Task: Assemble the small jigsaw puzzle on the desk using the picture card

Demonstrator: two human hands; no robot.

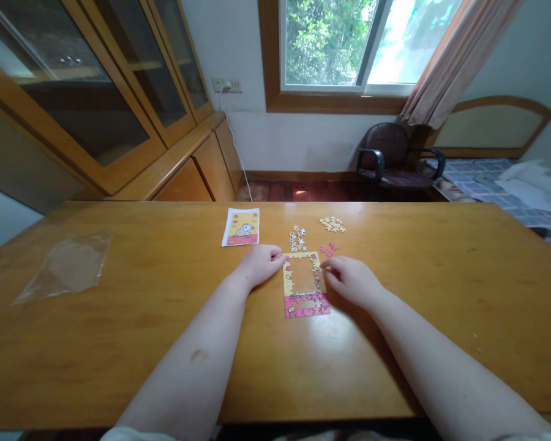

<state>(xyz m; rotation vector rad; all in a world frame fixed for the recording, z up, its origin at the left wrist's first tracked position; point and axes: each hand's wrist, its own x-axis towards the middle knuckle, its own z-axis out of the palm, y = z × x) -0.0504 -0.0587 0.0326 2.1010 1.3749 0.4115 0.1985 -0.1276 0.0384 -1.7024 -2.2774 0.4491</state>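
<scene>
A small jigsaw puzzle (305,304) lies on the wooden table (165,294), its yellow and pink border joined and its middle still a hole. My left hand (259,264) rests curled against the puzzle's upper left corner. My right hand (350,280) lies at the puzzle's right edge, fingers bent and pinched at its upper right corner; whether a piece is between them is hidden. Loose white pieces (297,238), pink pieces (329,249) and yellow pieces (333,225) lie in small heaps just beyond the puzzle.
A picture card (241,227) showing the finished puzzle lies to the left of the heaps. A clear plastic bag (68,264) lies at the table's far left. Behind the table stand a wooden cabinet (119,110), a dark armchair (395,159) and a bed (500,184).
</scene>
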